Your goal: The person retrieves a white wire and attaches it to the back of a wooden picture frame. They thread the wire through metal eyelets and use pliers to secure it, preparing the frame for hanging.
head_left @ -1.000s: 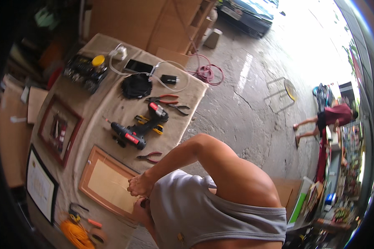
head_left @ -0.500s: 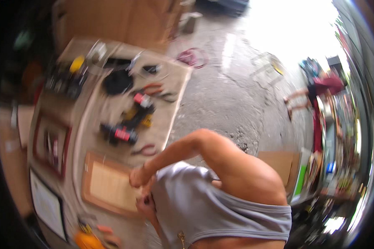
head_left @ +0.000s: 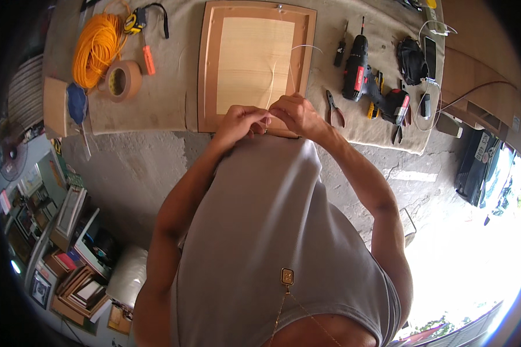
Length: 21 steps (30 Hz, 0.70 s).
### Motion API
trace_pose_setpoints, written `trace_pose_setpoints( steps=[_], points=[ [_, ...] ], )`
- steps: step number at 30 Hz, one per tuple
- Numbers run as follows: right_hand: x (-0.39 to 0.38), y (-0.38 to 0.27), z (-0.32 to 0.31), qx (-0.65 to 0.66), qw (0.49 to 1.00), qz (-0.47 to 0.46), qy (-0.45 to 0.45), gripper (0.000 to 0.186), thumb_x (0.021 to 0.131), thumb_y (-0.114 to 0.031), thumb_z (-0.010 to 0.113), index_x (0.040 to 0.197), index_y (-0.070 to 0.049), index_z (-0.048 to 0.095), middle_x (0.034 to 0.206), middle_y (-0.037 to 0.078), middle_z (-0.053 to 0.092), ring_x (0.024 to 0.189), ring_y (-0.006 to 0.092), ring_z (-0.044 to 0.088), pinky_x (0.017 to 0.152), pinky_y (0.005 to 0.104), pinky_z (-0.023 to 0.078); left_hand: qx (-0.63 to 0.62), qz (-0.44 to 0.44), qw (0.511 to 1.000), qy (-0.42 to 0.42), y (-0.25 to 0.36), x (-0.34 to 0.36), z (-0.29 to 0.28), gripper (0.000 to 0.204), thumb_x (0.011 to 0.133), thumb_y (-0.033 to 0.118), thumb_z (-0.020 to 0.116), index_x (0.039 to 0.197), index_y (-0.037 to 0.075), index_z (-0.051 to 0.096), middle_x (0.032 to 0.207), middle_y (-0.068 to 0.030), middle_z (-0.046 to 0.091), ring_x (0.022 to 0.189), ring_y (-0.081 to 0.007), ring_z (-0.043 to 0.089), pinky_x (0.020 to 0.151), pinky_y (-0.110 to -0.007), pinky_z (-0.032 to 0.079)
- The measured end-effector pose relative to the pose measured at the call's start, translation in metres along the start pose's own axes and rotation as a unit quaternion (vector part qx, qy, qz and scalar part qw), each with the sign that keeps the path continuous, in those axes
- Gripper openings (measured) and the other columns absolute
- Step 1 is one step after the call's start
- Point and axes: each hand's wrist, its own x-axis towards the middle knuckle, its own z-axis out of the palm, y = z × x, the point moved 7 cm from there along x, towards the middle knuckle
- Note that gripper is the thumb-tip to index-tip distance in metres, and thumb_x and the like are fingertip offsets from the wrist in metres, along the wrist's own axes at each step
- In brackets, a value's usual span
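A picture frame back (head_left: 208,69), brown-bordered with a pale wood panel (head_left: 249,63), lies flat on the cloth-covered table in front of me. Above its near edge my two hands come together. My left hand (head_left: 243,124) is closed in a pinch at a thin white string (head_left: 272,78). Beside it, touching or nearly so, my right hand (head_left: 297,115) pinches the same string with curled fingers. Loose lengths of it loop up over the panel and past the frame's right side. A small metal fitting (head_left: 280,8) sits on the far edge of the frame.
Right of the frame lie pliers (head_left: 335,109), a screwdriver (head_left: 341,46), a cordless drill (head_left: 358,69) and a black pouch (head_left: 412,61). On the left are orange rope (head_left: 98,49), a tape roll (head_left: 123,81) and a tape measure (head_left: 135,21). Stacked frames (head_left: 81,292) stand behind left.
My view has swung round to face the table squarely, and the other person has left the picture. Both hands stay close together by the frame's near edge; the string now shows clearly.
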Motion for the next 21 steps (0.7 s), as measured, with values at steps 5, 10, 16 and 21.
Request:
trace_pose_setpoints(
  steps=[5,10,16,21],
  points=[
    [0.002,-0.009,-0.006,0.018,1.0,0.007,-0.006,0.009,0.087,-0.014,0.065,0.088,-0.006,0.069,0.08,0.003,0.068,0.073,0.0243,0.065,0.075,0.0366,0.048,-0.053,-0.082,0.994,-0.04,0.004,-0.008,0.009,0.022,0.093,0.025,0.062,0.091,0.005,0.07,0.079,-0.0021,0.067,0.065,-0.0092,0.057,0.055,-0.024,0.042],
    [-0.003,-0.02,0.001,-0.103,0.992,-0.073,-0.028,0.014,0.086,-0.02,0.065,0.094,-0.009,0.068,0.077,0.004,0.065,0.074,0.0203,0.064,0.08,0.0347,0.047,-0.057,-0.074,0.994,-0.052,-0.016,0.008,0.002,0.016,0.088,0.023,0.067,0.086,0.008,0.071,0.073,0.0013,0.063,0.061,-0.008,0.054,0.053,-0.024,0.04],
    [-0.013,-0.021,0.019,-0.198,0.97,-0.131,-0.06,0.012,0.083,-0.023,0.065,0.089,-0.012,0.063,0.078,0.004,0.059,0.081,0.0188,0.061,0.092,0.0373,0.04,0.111,-0.052,0.992,0.009,-0.029,0.006,0.0,0.019,0.088,0.022,0.066,0.087,0.003,0.071,0.07,-0.0019,0.065,0.063,-0.0096,0.058,0.057,-0.026,0.045],
    [-0.023,-0.005,0.019,-0.237,0.966,-0.093,-0.04,0.006,0.082,-0.015,0.066,0.085,-0.013,0.061,0.077,0.002,0.057,0.08,0.0183,0.059,0.093,0.0409,0.036,0.269,0.178,0.942,0.092,-0.026,-0.002,-0.003,0.016,0.078,0.013,0.071,0.091,0.003,0.07,0.073,-0.0078,0.067,0.07,-0.0168,0.065,0.065,-0.03,0.051]
  ],
)
